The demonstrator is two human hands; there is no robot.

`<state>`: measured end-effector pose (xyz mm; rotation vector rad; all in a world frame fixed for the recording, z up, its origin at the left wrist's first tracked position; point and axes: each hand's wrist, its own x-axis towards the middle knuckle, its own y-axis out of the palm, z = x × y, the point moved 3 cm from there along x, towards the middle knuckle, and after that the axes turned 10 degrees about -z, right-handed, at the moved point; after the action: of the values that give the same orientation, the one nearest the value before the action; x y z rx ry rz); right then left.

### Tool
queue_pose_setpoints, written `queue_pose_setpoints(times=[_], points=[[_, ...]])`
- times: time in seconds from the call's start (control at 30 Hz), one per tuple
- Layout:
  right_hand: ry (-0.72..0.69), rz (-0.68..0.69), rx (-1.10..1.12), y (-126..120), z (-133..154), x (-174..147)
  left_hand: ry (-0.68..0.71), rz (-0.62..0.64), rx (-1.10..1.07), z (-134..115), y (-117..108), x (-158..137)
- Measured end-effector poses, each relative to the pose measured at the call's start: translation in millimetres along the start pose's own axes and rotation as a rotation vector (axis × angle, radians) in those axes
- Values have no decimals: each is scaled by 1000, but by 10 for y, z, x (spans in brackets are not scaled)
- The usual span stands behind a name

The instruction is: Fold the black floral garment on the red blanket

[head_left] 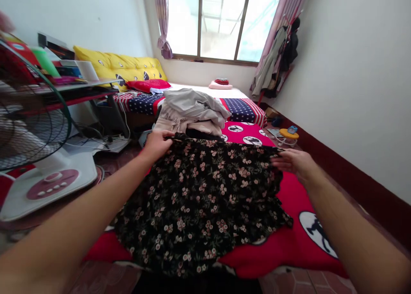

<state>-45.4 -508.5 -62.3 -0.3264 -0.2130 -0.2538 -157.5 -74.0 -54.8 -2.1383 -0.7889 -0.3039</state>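
Note:
A black skirt-like garment with a pink and white floral print (205, 191) is spread between my hands over a red blanket (282, 247). My left hand (159, 145) pinches the left end of its straight upper edge. At the right end of that edge, my right hand (297, 162) grips the cloth, its fingers slightly blurred. The wider lower edge hangs toward me in a curve. Just beyond the upper edge lies a heap of grey and beige clothes (195, 107).
An electric fan (48, 182) stands at the left beside a cluttered desk (96, 86). Behind are a bed with a star-and-stripe cover (237, 109) and a yellow cushion (128, 67). A coat rack with clothes (276, 58) and a small yellow stool (289, 134) are at the right.

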Motion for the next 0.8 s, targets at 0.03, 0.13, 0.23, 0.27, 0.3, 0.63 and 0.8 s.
queue_pose_setpoints(times=[0.03, 0.13, 0.23, 0.27, 0.3, 0.63, 0.8], points=[[31, -26, 0, 89, -66, 89, 14, 12, 12, 2, 202, 34], [10, -56, -47, 214, -347, 37, 34, 33, 41, 163, 635, -142], [-200, 46, -264, 115, -702, -363, 131, 100, 75, 446, 742, -575], [-256, 68, -370, 45, -824, -520, 185, 127, 96, 540, 712, -726], [-297, 79, -478, -30, -936, -669, 233, 154, 119, 627, 662, -864], [-313, 225, -576, -21, -1069, -1156, 229, 171, 280, 999, 473, -1284], [-186, -7, -544, -651, -1122, -890, 172, 147, 264, 1082, 450, -1342]])
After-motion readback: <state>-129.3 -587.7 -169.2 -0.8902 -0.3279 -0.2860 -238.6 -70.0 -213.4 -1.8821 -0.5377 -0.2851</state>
